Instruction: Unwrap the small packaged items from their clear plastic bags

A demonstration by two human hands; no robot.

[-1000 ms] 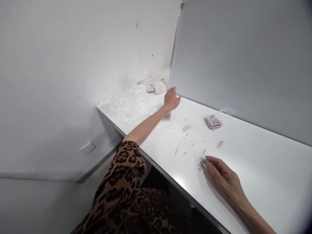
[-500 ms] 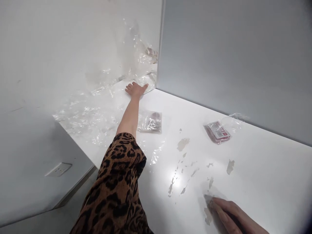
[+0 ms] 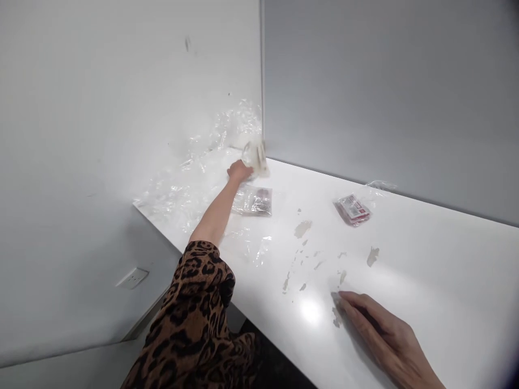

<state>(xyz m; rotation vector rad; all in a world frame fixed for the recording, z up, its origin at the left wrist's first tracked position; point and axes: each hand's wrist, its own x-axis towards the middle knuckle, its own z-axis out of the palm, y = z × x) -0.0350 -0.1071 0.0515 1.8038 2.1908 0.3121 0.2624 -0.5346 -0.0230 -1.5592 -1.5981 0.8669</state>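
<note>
Well back, left hand [image 3: 239, 170] grips a package [image 3: 257, 155] beside the partition [image 3: 389, 97]; right hand [image 3: 381, 327], grip unclear, has tabletop [image 3: 454, 281] room alongside.

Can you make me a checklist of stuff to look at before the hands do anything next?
1. Left hand at the pale packet: ok, they meet in the picture.
2. Left hand's grip firm: cannot tell, it is too blurred.
3. Right hand free: cannot tell, it looks pinched and may have something small and pale at its tip.
4. Red packet away from both hands: ok, it lies apart on the table.
5. Flat packet clear of the left forearm: cannot tell, its end runs up to the arm in this view.
6. Table free of marks: not ok, there are greyish patches.
</note>
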